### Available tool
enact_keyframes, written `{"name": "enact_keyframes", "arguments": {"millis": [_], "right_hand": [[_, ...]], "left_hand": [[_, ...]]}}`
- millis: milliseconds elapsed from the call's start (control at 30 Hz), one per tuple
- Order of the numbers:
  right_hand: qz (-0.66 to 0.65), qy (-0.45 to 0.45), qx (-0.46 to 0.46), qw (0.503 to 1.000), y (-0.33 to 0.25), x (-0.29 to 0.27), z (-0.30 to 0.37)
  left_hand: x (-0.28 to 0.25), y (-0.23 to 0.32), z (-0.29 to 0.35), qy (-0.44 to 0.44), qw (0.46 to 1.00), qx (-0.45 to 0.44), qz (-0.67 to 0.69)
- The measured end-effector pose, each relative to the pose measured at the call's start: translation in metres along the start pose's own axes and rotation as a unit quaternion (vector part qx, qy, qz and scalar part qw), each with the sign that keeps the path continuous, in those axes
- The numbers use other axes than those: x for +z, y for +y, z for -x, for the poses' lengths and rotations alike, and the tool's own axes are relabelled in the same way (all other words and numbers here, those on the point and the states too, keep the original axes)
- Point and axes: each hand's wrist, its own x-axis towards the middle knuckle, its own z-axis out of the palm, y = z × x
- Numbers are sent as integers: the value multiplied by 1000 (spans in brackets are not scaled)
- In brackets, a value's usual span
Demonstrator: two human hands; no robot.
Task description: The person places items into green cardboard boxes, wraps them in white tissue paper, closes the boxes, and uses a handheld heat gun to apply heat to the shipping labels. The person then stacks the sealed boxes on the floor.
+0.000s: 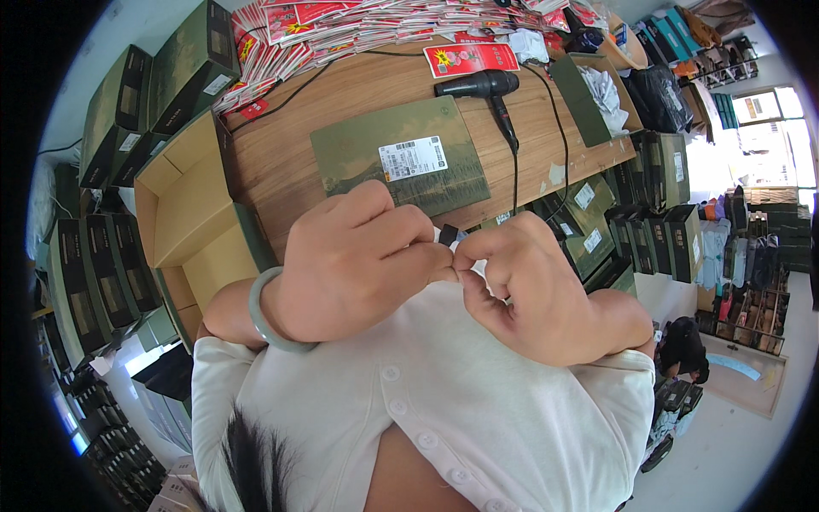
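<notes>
Both hands meet in front of my white buttoned shirt (324,392), near the table's front edge. My left hand (354,264), with a pale bangle (259,311) at the wrist, is closed in a pinch. Against its fingertips my right hand (533,290) pinches too, thumb and forefinger curled together. What they hold between them is too small and hidden to name. A small black piece (448,235) shows just beyond the left fingers. Beyond my hands a flat green box lid or panel (358,141) with a white label lies on the table.
The wooden table (281,166) bears a black hair dryer (482,85) with a trailing cord and piles of red-and-white packets (316,26). An open green box (192,179) stands left, a box of crumpled paper (589,98) right. Stacked boxes (107,264) flank me. A person (682,350) is far right.
</notes>
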Motion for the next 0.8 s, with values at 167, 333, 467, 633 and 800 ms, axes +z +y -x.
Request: {"name": "enact_keyframes", "arguments": {"millis": [167,333,467,633,800], "right_hand": [[-112,26,42,992,1,-8,0],[-154,20,63,986,2,-9,0],[-156,11,69,985,0,-11,0],[-144,-8,69,987,-2,-12,-3],[-112,-52,64,990,-4,-16,-7]], "left_hand": [[-3,-1,-1,20,1000,4,18],[-4,-1,0,30,999,9,31],[-5,-1,0,29,999,12,34],[-4,0,0,29,999,20,25],[-4,1,0,28,999,18,18]]}}
